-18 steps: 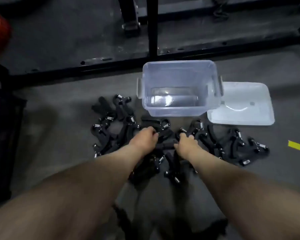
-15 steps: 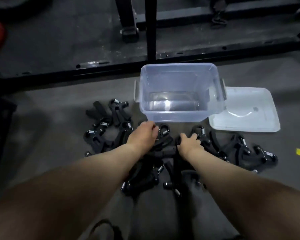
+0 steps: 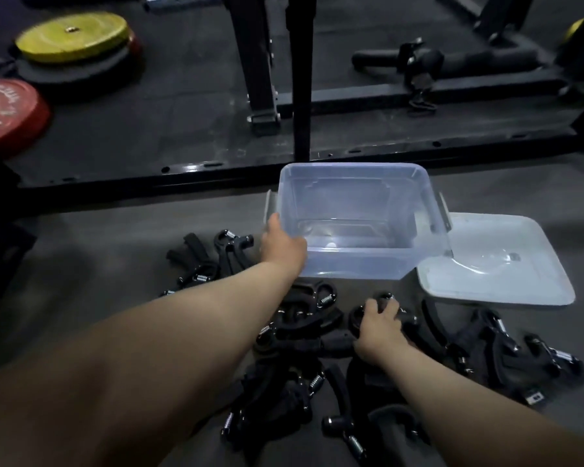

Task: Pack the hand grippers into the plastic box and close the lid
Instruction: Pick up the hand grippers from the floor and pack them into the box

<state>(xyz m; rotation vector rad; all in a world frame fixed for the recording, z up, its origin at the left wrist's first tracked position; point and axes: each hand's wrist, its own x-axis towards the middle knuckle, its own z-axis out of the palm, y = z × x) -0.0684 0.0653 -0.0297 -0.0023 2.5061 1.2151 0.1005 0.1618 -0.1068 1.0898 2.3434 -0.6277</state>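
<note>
A clear plastic box stands open and empty on the grey floor, its lid lying flat to its right. Several black hand grippers with steel springs lie scattered in front of the box. My left hand rests against the box's near left corner, fingers on its wall. My right hand is curled over a black hand gripper in the pile just below the box.
A black steel rack frame runs across the floor right behind the box. Yellow and red weight plates lie at the far left. More hand grippers lie at the right, near the lid.
My left hand has left the pile and moved up to the box's near left corner. My right hand stays on the grippers. The view has tilted up.
</note>
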